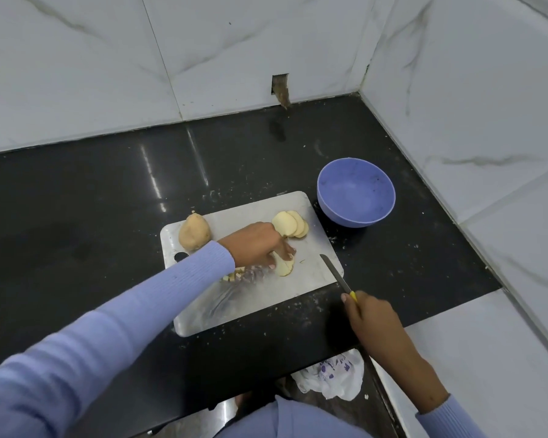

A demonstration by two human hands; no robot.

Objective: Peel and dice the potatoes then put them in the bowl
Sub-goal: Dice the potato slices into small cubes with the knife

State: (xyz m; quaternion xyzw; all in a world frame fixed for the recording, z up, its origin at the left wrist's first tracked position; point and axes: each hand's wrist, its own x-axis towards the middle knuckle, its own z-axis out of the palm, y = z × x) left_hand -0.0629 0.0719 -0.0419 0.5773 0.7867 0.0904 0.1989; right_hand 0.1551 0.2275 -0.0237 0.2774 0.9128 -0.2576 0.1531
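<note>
A steel cutting board (266,298) lies on the black counter. An unpeeled potato (194,233) sits at its far left corner. Several peeled round slices (290,224) are fanned out at its far right corner. My left hand (260,245) rests on a small stack of slices (284,266) at the board's middle, fingers curled over them. Diced bits (233,276) lie just under my wrist. My right hand (372,320) grips the yellow handle of a knife (332,269), whose blade lies over the board's right edge, apart from the slices. The purple bowl (356,192) looks empty.
The counter (108,200) ends in a corner of white marble walls behind and to the right. Potato crumbs dot the counter around the board. A crumpled white plastic bag (332,377) lies below the counter's front edge, near my legs.
</note>
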